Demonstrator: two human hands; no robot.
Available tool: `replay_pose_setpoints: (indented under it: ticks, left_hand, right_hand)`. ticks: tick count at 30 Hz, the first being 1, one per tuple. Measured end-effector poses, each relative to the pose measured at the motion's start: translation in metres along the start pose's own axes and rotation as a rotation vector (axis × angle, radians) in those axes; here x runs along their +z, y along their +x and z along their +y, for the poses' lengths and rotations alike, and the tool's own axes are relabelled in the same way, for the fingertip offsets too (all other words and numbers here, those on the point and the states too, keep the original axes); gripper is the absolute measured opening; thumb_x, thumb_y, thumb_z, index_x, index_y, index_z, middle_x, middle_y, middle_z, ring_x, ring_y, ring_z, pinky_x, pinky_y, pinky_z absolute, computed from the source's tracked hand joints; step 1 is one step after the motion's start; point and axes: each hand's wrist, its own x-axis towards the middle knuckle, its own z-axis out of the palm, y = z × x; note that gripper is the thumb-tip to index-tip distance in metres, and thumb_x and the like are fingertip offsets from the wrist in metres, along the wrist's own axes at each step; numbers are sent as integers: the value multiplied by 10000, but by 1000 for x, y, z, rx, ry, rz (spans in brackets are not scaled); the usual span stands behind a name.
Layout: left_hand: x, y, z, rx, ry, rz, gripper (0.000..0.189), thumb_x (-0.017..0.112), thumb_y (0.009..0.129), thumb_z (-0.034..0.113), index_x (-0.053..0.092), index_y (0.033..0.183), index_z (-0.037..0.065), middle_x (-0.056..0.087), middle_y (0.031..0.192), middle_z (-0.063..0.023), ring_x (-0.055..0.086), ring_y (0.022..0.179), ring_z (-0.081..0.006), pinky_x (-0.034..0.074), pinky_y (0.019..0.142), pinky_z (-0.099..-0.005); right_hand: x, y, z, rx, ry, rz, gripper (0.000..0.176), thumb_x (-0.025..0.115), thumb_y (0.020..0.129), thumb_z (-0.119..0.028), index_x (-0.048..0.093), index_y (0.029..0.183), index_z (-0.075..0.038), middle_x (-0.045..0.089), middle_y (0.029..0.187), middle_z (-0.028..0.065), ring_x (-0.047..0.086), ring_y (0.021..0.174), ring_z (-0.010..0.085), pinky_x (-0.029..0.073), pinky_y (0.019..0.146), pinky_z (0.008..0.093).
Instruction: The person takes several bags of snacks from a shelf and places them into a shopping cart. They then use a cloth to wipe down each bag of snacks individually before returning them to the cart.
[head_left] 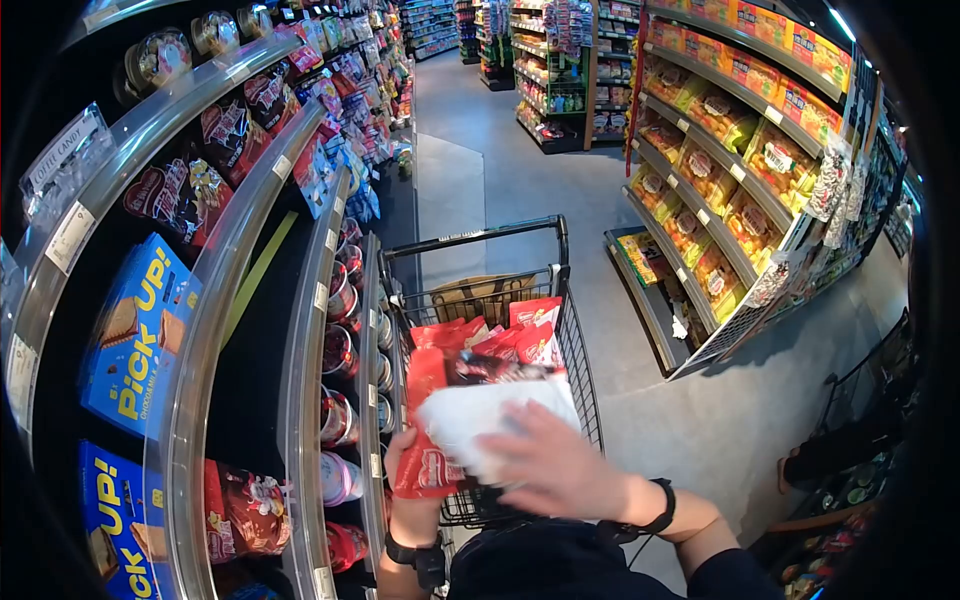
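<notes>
My left hand (407, 475) is wrapped round the left edge of a red snack bag (428, 465), held above the shopping cart. A soft white sheet, like cloth or paper (545, 398), covers much of that bag. My right hand (555, 465) lies over the white sheet, its fingers smeared by motion; I cannot tell whether they grip it. Just beyond, several red and white packets (535, 335) sit in the black wire cart (590, 385), beside a dark, shiny packet (490, 370). Black bands circle both my wrists.
Close on my left stand curved shelves (295, 400) with blue Pick Up! boxes (140, 335), candy bags and cups. Across the aisle, a slanted rack (720, 190) holds yellow and orange packages. Grey floor (545, 190) runs ahead between the shelves. A brown cardboard box (475, 297) lies in the cart.
</notes>
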Motion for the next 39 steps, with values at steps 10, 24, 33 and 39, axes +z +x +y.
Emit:
replay_pose_setpoints:
  ticks: [10, 24, 33, 39]
  left_hand:
    - [-7, -31, -6, -328, -159, 35, 432, 462, 878, 223, 430, 1239, -12, 568, 1130, -168, 571, 1033, -238, 466, 905, -366]
    - [-42, -30, -1, 429, 841, 61, 346, 458, 901, 199, 442, 1189, 9, 552, 1124, -143, 558, 1001, -205, 445, 893, -332]
    - [-27, -29, 32, 294, 300, 169, 379, 440, 893, 239, 453, 1189, 2, 558, 1119, -147, 561, 999, -220, 439, 901, -345]
    - [-16, -33, 16, 281, 464, 124, 403, 421, 890, 257, 456, 1196, -3, 559, 1126, -151, 561, 1005, -230, 434, 908, -356]
  right_hand:
    - [45, -8, 45, 265, -52, -38, 532, 511, 863, -282, 368, 1327, -63, 310, 1410, 144, 252, 1316, 359, 214, 1062, 474]
    - [121, -61, 26, -453, -90, -157, 470, 497, 848, -219, 450, 1299, -92, 427, 1354, 64, 441, 1221, 192, 364, 992, 354]
    - [113, -99, 90, 989, 724, 468, 331, 317, 956, -263, 551, 1010, -35, 603, 955, 91, 566, 869, 176, 445, 796, 313]
    - [39, -41, 20, 536, 742, 575, 355, 431, 894, -281, 519, 1157, -59, 526, 1165, 106, 491, 1094, 236, 346, 961, 414]
